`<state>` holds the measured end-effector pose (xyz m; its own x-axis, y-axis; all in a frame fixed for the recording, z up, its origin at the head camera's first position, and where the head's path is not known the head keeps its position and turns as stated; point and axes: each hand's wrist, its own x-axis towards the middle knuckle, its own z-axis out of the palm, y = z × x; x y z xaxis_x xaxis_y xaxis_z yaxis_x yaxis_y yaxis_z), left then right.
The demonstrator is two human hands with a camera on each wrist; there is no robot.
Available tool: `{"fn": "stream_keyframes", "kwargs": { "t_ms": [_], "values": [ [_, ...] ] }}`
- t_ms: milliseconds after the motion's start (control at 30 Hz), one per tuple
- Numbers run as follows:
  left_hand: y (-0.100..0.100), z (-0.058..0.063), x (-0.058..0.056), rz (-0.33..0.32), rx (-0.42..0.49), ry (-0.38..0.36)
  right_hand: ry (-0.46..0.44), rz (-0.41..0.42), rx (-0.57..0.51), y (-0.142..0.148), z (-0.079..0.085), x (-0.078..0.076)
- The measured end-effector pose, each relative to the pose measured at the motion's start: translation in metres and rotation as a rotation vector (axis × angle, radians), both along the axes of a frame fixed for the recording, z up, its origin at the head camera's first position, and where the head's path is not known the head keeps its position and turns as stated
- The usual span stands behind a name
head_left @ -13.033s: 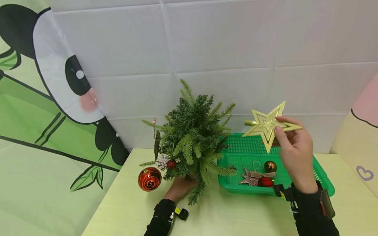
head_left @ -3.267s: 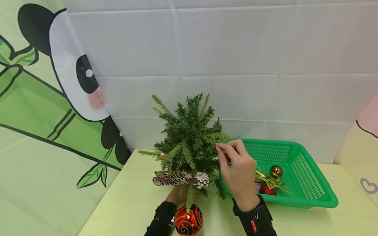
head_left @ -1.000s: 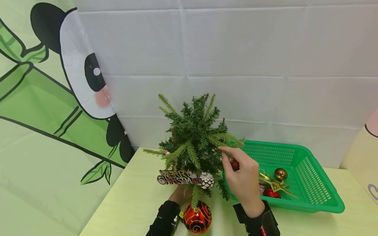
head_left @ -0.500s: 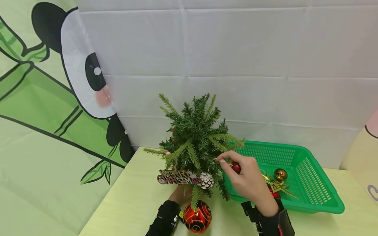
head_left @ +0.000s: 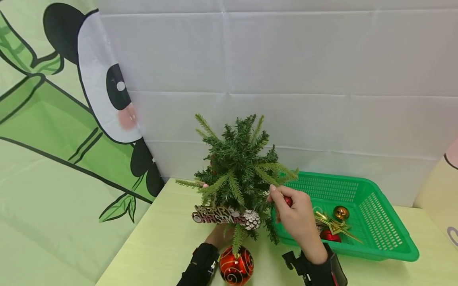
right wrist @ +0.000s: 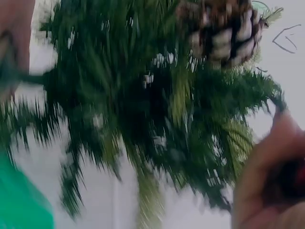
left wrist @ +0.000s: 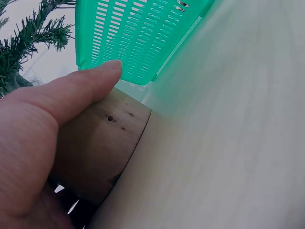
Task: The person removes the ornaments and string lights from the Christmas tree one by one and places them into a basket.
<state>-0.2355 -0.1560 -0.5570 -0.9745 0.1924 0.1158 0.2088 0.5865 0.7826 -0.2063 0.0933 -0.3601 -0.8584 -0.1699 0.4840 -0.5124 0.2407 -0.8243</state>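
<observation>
Left hand grips the wooden base under the small tree on the counter; right hand, at the tree's right edge, curls round a small red bauble. Compared with half a second ago, that hand has turned, its thumb rolled upward, which suggests the bauble is being worked in but not yet released. A sign on the tree's front reads "MERRY CHRISTMAS". The green basket sits right of the tree; any brand is unreadable.

My right hand, thumb and fingers bent in a pinch, hovers higher than my left hand, which grips low, thumb extended, arms reaching forward
</observation>
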Motion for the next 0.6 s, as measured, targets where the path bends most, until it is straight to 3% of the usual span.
{"fn": "stream_keyframes", "kwargs": {
  "t_ms": [200, 333, 400, 467, 567, 600],
  "values": [
    [0.000, -0.002, -0.003, -0.037, -0.029, 0.047, -0.066, -0.028, -0.252, -0.003, -0.009, 0.005],
    [0.002, -0.003, -0.004, -0.042, -0.001, 0.027, 0.029, -0.053, -0.316, -0.002, -0.014, 0.007],
    [0.001, -0.011, -0.008, -0.051, 0.006, 0.038, 0.090, -0.053, -0.338, 0.000, -0.015, 0.007],
    [-0.003, -0.031, -0.017, -0.064, 0.000, 0.050, 0.123, -0.062, -0.333, 0.005, -0.014, 0.007],
    [-0.019, -0.094, -0.049, -0.117, -0.052, 0.220, 0.113, -0.095, -0.261, 0.018, -0.014, 0.007],
    [-0.023, -0.108, -0.056, -0.130, -0.056, 0.231, 0.106, -0.109, -0.225, 0.024, -0.015, 0.007]
  ]
}}
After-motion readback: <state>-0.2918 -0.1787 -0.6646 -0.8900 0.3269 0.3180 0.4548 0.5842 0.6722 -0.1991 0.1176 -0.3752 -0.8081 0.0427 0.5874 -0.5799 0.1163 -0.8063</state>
